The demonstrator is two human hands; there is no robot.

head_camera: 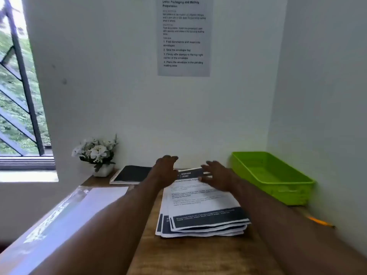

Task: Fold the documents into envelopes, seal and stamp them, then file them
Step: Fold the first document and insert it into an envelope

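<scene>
One head-worn view looks forward and down along the desk (198, 255), near it, facing the far wall (129, 86).

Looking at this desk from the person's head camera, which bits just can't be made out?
- Wall sheet, head view: its top is cut by the frame edge, small print blurred.
- Paper stack: far end covered by the left hand and right hand; body text too blurred to read.
- Envelopes and stamps: none identifiable; pale sheets at left are glare-washed.
</scene>
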